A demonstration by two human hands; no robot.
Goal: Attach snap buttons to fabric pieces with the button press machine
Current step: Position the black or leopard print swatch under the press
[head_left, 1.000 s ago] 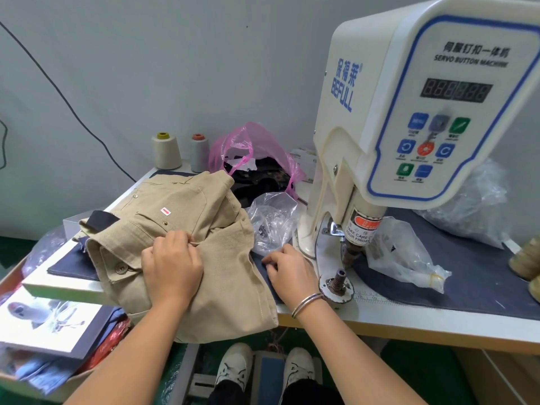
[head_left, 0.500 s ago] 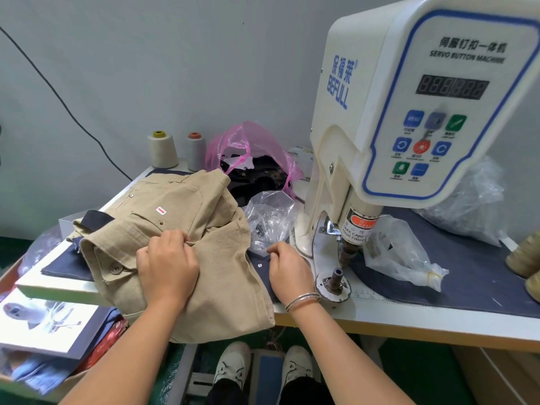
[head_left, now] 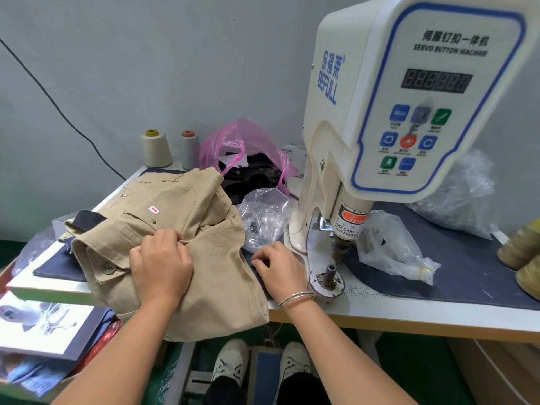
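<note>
A khaki garment [head_left: 187, 206] with metal snaps lies bunched on the table's left part and hangs over the front edge. My left hand [head_left: 160, 267] grips a fold of it, thumb and forefinger pinched at the fold's top. My right hand [head_left: 280, 267] rests with curled fingers on the dark mat [head_left: 467, 267] by the garment's right edge. Its fingertips pinch a small pale snap button, which is mostly hidden. The white button press machine [head_left: 380, 112] stands just right of that hand. Its lower die [head_left: 330, 273] is bare under the upper punch [head_left: 340, 249].
A clear bag of snap parts [head_left: 263, 214] lies behind my right hand and another clear bag [head_left: 388, 247] right of the die. A pink bag [head_left: 233, 141] and two thread cones [head_left: 155, 147] stand at the back. A foot pedal [head_left: 266, 366] sits between my shoes.
My right hand's fingers have curled in over a small pale snap that lay bare on the dark mat. My left hand stays gripped on the khaki fold.
</note>
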